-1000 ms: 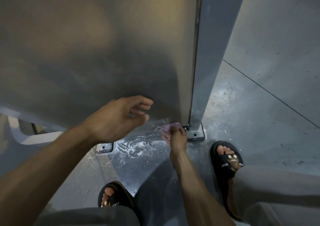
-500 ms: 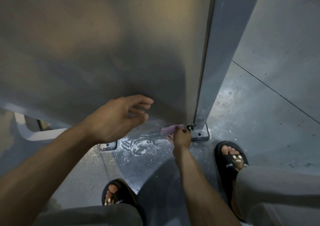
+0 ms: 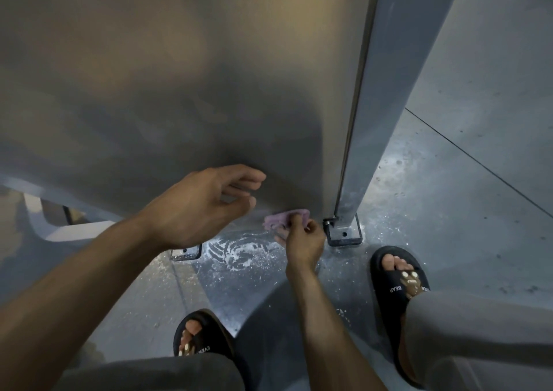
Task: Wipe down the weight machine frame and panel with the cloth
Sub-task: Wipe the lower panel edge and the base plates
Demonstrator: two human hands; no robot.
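While the right hand (image 3: 303, 239) is reaching far down with its arm stretched out, its fingers are pinching the purple cloth (image 3: 284, 218) and holding it against the bottom edge of the panel (image 3: 179, 91). That cloth is sitting just beyond the right fingertips, close above the floor (image 3: 449, 196), and just left of the post (image 3: 389, 91) that is forming the frame's corner. The left hand (image 3: 200, 205) is hovering higher and to the left of the cloth, palm turned toward the panel, fingers loosely bent and relaxed, grasping nothing; whether its fingertips are touching the metal cannot be told. Its forearm is crossing the lower left of the view.

Right of the right hand, the post is standing on a bolted foot plate (image 3: 344, 235); a second plate (image 3: 185, 253) is lying below the left hand. Between the two plates, under the hands, white speckled residue (image 3: 236, 254) is spreading over the floor. Nearer the person, two feet in black sandals are standing, the left sandal (image 3: 203, 339) below the right forearm and the right sandal (image 3: 398, 277) beside the post's foot. Grey trouser legs are filling the bottom corners.
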